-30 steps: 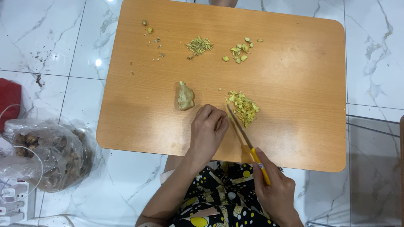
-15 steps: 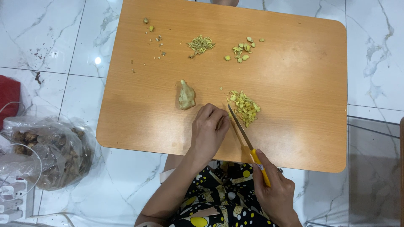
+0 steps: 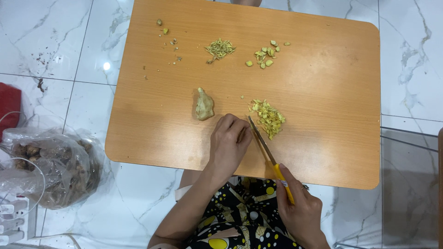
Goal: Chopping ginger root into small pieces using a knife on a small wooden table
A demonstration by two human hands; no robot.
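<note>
Right hand grips a yellow-handled knife; left hand curls over a small piece beside the blade on the tabletop, chopped ginger pile just beyond

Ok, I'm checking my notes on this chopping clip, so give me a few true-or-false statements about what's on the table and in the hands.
1. The right hand holds a knife with a yellow handle. True.
2. The left hand rests on the floor. False: it is on the wooden table, fingers curled beside the blade.
3. A whole unchopped root piece lies left of the left hand's fingertips. True.
4. The chopped pile next to the blade is red. False: it is pale yellow-green.
5. A plastic bag sits on the table. False: it is on the marble floor, left of the table.
</note>
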